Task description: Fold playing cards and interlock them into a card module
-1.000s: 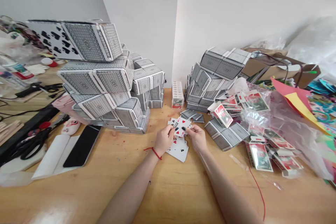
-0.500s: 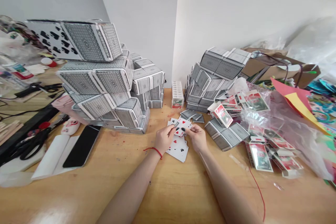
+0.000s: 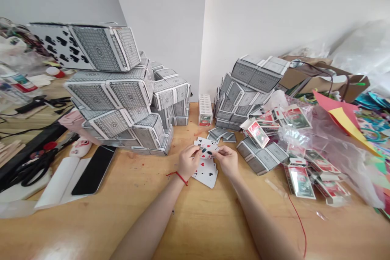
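Note:
My left hand (image 3: pixel 188 161) pinches the left side of some playing cards (image 3: pixel 209 144) held face up, showing red and black pips. At their right edge, my right hand (image 3: pixel 228 161) grips the same cards between thumb and fingers. Just beneath, more playing cards (image 3: pixel 207 174) lie face up in a loose pile on the table. A few grey-backed cards (image 3: pixel 219 134) rest face down behind my hands. To the right sits a block made of grey-backed cards (image 3: pixel 262 156), with a red card box (image 3: pixel 257 133) leaning on it.
Tall stacks of card-built blocks stand left (image 3: pixel 124 93) and right (image 3: pixel 256 75). A wrapped pack of card boxes (image 3: pixel 205 109) is between them. Several red card boxes (image 3: pixel 301 180) and clear plastic crowd the right. A phone (image 3: pixel 95 170) and black scissors (image 3: pixel 42 164) lie left.
The cards in my hands have shifted against each other, and a different face now shows on top. Both hands stay nearly in place; the view moves slightly.

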### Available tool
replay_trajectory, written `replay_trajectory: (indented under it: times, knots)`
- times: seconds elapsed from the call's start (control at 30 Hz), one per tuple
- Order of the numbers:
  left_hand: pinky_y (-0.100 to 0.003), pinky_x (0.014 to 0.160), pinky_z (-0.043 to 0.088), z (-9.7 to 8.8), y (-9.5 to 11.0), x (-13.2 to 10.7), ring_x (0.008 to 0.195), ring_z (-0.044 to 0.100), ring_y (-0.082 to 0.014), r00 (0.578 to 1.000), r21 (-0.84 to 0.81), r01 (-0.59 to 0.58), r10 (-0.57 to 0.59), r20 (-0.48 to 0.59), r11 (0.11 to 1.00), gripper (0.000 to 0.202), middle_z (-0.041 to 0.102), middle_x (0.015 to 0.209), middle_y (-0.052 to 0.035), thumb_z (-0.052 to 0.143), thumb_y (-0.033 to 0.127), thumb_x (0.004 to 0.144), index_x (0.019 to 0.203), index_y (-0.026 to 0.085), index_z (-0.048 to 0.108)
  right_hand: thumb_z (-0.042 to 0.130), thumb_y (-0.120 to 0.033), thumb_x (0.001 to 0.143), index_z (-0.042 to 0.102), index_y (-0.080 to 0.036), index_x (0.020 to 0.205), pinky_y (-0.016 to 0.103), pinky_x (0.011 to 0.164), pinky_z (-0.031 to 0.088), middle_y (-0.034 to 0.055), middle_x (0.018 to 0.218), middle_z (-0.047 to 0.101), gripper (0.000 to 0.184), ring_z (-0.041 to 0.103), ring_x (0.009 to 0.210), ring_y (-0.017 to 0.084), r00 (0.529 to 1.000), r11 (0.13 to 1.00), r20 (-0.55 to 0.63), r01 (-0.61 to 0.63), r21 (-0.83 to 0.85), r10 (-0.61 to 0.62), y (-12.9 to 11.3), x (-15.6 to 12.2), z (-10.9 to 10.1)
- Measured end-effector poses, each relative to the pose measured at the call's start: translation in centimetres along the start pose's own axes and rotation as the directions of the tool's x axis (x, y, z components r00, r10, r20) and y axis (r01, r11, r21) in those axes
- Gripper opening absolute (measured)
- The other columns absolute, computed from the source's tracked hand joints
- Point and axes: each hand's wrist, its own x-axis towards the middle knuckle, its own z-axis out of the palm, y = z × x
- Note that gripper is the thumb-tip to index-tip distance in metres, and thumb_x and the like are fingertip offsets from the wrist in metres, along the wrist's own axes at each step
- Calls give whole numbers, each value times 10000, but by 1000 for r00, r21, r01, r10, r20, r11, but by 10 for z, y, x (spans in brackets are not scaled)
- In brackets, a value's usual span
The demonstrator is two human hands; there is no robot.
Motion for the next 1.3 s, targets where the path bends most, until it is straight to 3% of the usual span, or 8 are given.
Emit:
replay_trajectory:
  times: [0.27,0.43,0.6,0.77,1.07,1.3]
  knots:
    - [-271,739,464,3,3,-2,781,609,-162,997,-30,-45,43,-57,999,197,666,868,-61,501,232,777,907,202,646,677,-269,608,634,-173,671,270,562,470,30,642,650,123,581,566,159,992,968,-13,118,-222,-124,9,0,-5]
    - [-279,782,476,6,-3,-2,847,608,-162,995,-9,-71,71,-73,997,243,656,940,-60,491,213,787,996,205,615,654,-291,635,616,-187,961,277,606,483,26,744,662,344,589,621,153,979,946,7,198,-258,-203,14,0,-4]
    - [-265,725,505,8,-12,-3,784,625,-153,987,29,-107,110,-118,994,223,670,883,-56,509,197,770,959,187,627,564,-329,718,620,-168,889,282,562,487,54,749,664,241,602,636,174,976,929,45,218,-300,-215,16,-1,-6]
    - [-239,626,513,7,-11,-1,651,631,-136,990,49,-33,39,-134,998,147,683,774,-41,537,192,741,826,182,657,555,-350,728,613,-164,774,277,549,487,52,700,662,200,606,615,181,976,903,57,215,-371,-209,14,-1,-8]
    - [-215,594,482,5,-10,1,618,620,-126,983,78,51,-37,-178,996,84,677,715,-35,544,188,722,724,166,625,459,-297,793,619,-179,943,299,703,500,73,935,667,249,631,809,198,950,867,188,304,-396,-248,9,-4,-4]
    - [-194,570,464,7,-6,-3,581,608,-108,990,95,-36,48,-132,995,67,665,681,-24,543,196,731,696,171,595,472,-287,780,622,-181,921,286,664,502,56,851,684,231,646,738,186,933,764,94,339,-550,-346,9,-8,-5]
